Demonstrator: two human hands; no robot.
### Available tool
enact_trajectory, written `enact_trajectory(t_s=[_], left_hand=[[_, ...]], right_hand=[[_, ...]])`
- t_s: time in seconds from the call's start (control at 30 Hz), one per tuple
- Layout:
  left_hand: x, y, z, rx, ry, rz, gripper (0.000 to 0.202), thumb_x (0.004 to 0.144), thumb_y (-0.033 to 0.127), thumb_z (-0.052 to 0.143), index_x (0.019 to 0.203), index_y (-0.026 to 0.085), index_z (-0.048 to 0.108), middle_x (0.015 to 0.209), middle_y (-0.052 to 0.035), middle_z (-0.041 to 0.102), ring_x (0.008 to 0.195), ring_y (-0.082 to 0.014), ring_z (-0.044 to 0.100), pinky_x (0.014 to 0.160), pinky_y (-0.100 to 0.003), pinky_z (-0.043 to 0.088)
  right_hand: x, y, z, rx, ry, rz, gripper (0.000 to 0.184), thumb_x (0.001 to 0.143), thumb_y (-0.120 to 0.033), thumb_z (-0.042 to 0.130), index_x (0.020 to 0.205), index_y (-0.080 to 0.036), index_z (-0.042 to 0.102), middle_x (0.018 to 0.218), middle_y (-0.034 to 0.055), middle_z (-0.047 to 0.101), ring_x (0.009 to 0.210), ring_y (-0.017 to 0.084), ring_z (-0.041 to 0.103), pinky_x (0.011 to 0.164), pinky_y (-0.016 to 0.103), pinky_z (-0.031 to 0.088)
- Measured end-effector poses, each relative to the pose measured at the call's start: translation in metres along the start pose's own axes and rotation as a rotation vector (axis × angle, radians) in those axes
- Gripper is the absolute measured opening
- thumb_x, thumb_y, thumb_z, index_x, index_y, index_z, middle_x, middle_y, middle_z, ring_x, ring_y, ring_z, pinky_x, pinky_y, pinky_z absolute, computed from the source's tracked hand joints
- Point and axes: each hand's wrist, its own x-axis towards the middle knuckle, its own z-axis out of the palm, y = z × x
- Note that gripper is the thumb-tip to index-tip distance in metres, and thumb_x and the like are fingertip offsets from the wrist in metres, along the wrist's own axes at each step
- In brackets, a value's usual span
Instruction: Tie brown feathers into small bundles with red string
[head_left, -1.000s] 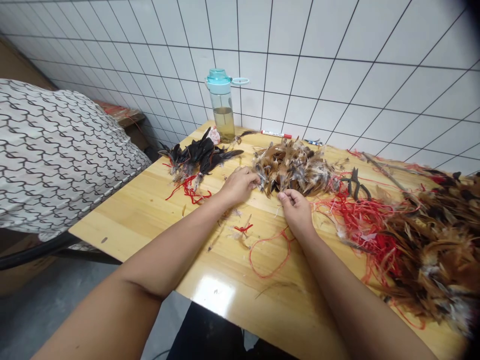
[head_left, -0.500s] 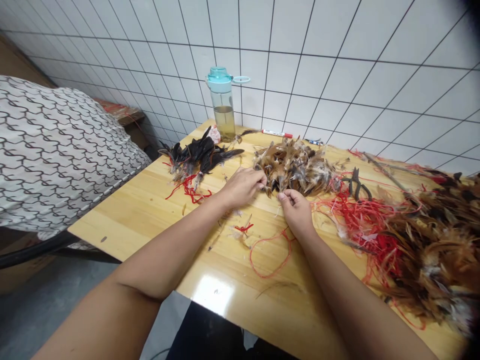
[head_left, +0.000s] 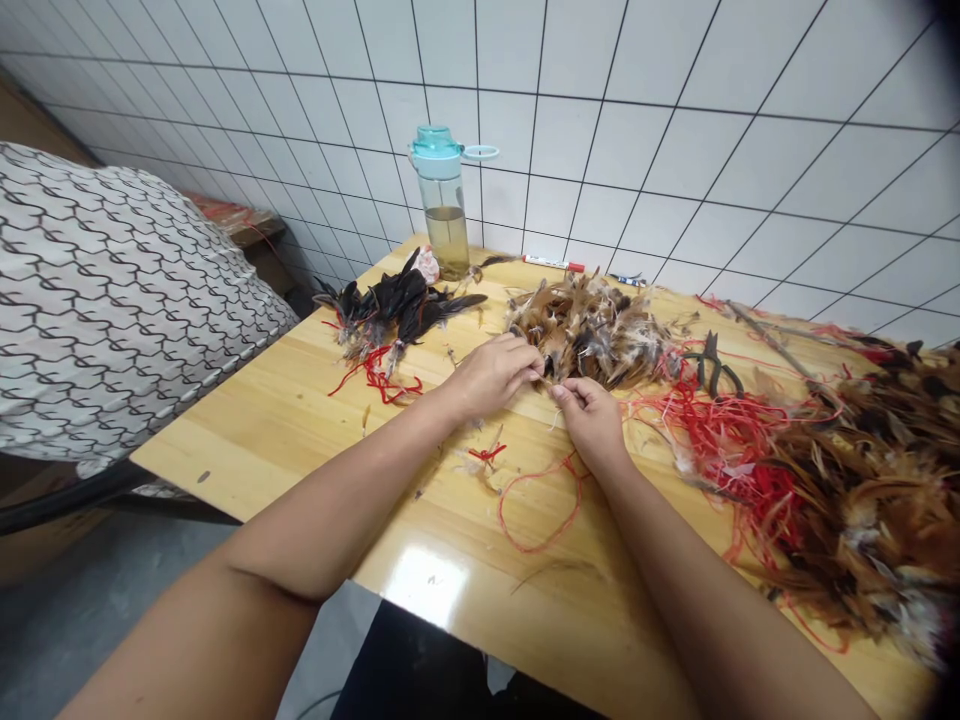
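My left hand [head_left: 499,375] is closed in a pinch just in front of a pile of brown feathers [head_left: 585,325]. Its fingertips meet those of my right hand [head_left: 592,420], whose thumb and forefinger are also pressed together. Between the two pinches a small brown feather [head_left: 545,385] shows in part; most of it is covered by the fingers. A thin pale strand [head_left: 555,418] hangs below my right thumb. On the table under my right wrist lies a loop of red string [head_left: 502,515], and a short red tie [head_left: 487,454] lies nearer my left forearm.
Black feathers [head_left: 401,300] with red string lie at the left. Behind them stands a water bottle [head_left: 444,205]. A red marker [head_left: 553,264] rests by the tiled wall. To the right are pliers [head_left: 712,368], tangled red string [head_left: 720,425] and a large brown feather heap [head_left: 870,500].
My left hand has shifted slightly right, so its fingertips now come up against the right hand's. The right hand has barely moved, and the view has tilted a little.
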Motion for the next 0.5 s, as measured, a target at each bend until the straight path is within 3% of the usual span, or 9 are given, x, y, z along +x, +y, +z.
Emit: enact_trajectory(t_s=[0.5], left_hand=[[0.0000, 0.0063, 0.0066, -0.147, -0.010, -0.055, 0.014, 0.090, 0.019, 0.049, 0.086, 0.017, 0.061, 0.084, -0.0034, 0.066, 0.082, -0.0138, 0.058, 0.078, -0.025, 0.044]], right_hand=[[-0.0004, -0.0029, -0.0002, 0.014, -0.025, -0.028, 0.019, 0.078, -0.035, 0.055, 0.069, -0.020, 0.063, 0.067, 0.0018, 0.058, 0.064, 0.016, 0.051, 0.062, 0.029, 0.039]])
